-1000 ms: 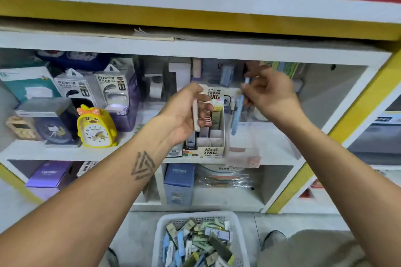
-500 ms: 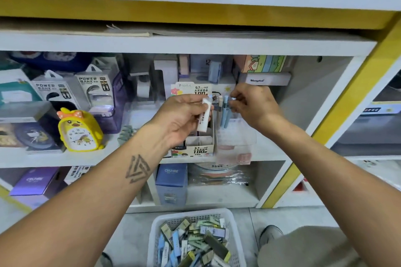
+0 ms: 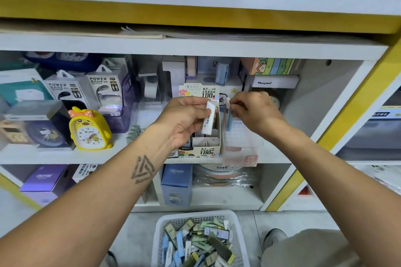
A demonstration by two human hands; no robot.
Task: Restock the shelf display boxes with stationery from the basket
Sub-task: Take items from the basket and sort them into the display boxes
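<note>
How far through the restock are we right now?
Partly done at best. The cardboard display box holds some packs at the back, but its front slots look empty. In hand: the left hand holds a white pack above it; the right hand pinches pens at the clear box. The basket is still piled with packs.

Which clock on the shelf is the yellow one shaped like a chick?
The yellow chick alarm clock with the orange bow, standing left of the left hand. The other clock beside it is dark blue and boxed.
</note>
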